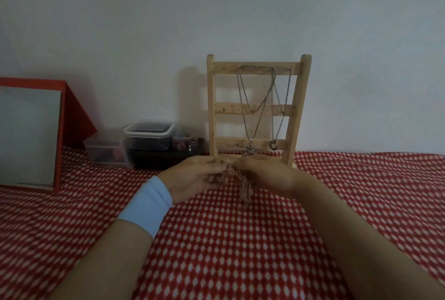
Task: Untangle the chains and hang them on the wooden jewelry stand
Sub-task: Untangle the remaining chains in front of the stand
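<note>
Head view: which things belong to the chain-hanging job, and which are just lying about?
Job: tangled chains, pinched by left hand and right hand; stand; hung chains.
Lying about: red-framed panel; tubs; jar; dotted cloth.

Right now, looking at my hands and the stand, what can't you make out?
Head view only.
The tangled chains: blurred and partly covered by the left hand and right hand gripping them; count and knots unclear.
The wooden jewelry stand: base hidden behind both hands.
The plastic containers: too dark to tell contents.
</note>
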The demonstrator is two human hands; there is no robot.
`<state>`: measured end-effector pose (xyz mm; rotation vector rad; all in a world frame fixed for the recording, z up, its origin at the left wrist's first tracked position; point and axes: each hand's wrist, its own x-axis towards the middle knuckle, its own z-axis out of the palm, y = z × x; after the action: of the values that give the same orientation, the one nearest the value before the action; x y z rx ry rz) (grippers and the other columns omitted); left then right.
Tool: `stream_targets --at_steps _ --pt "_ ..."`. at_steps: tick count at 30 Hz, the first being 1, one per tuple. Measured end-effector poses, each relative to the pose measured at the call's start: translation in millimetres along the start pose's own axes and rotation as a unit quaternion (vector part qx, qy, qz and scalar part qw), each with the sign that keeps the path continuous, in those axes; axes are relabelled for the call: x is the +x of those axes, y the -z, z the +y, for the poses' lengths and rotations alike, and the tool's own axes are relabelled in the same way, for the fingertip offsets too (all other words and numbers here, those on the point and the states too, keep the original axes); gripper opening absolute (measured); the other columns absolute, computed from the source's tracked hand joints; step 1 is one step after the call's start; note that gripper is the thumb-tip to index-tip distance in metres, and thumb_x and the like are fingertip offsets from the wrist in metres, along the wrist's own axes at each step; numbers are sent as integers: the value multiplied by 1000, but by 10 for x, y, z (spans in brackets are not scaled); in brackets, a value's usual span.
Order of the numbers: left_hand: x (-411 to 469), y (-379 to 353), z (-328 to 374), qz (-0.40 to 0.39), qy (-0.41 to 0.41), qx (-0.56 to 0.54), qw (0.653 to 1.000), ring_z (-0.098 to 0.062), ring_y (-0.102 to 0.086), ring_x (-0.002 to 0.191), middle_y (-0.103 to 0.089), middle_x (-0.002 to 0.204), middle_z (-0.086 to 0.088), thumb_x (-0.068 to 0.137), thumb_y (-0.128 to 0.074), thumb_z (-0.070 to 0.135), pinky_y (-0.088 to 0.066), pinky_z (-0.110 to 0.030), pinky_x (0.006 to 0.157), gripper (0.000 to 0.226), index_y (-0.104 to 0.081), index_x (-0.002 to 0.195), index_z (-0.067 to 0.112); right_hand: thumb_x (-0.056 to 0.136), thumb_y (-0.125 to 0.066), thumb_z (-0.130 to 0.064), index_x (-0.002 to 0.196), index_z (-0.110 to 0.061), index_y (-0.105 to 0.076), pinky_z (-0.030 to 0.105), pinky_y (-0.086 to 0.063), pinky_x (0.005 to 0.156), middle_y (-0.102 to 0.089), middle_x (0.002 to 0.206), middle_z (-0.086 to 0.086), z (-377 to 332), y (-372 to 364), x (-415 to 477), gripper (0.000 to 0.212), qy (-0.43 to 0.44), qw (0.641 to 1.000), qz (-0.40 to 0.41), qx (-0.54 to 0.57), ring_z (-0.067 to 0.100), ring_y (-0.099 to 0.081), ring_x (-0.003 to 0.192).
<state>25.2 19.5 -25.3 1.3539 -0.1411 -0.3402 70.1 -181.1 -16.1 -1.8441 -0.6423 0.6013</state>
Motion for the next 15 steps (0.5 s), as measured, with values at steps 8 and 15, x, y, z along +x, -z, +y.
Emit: stream_targets --at_steps 8,15 --pt "-29 10 42 17 12 29 999 -12 -64 71 -65 87 -9 95 -51 1 -57 -29 74 17 -61 109 4 107 -48 -26 104 -7 -67 38 -62 82 -71 86 7 14 -66 10 28 39 993 34 102 21 -70 76" --pt "-34 35 116 78 11 112 991 -9 -38 47 -48 60 2 104 -36 12 -48 -25 55 20 -55 110 9 104 -55 -11 109 -9 -72 18 -35 43 -59 61 0 57 33 -19 18 15 999 -38 -27 8 -42 46"
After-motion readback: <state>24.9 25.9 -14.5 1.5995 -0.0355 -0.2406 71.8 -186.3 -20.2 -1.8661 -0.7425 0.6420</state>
